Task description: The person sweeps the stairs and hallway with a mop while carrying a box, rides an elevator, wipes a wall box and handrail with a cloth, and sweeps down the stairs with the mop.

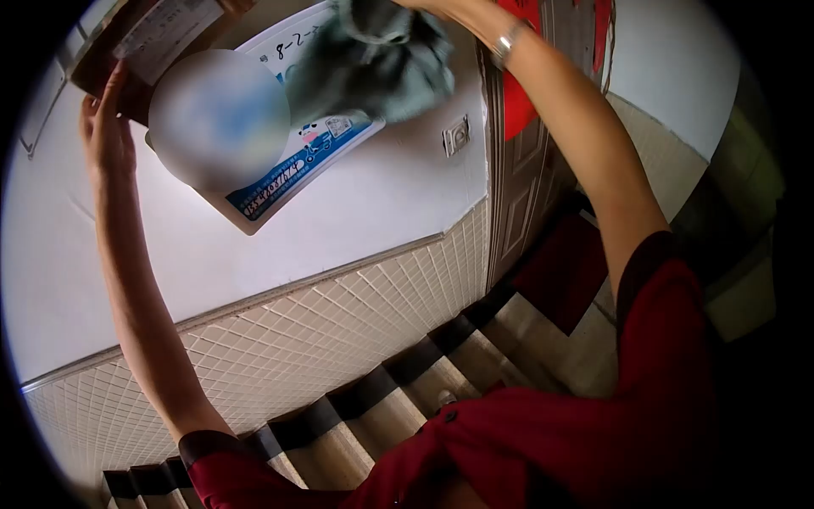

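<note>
At the upper left my left hand [108, 127] grips the lower edge of a brown box [102, 72] with a pale label, its fingers against the box. My right hand [431, 5], partly cut off by the top edge of the view, holds a crumpled grey-green cloth [373, 72], which is smeared by motion. Behind the cloth, a white and blue board [292, 182] with printed figures and handwriting is tilted against the white wall. A round blurred patch hides part of the board and what lies there.
A wall switch [457, 136] sits right of the board. Further right are a brown door [519, 182] with red paper and a dark red mat [560, 267]. Steps with black edges [365, 394] run below the tiled lower wall [331, 327]. A shoe tip [446, 396] shows on them.
</note>
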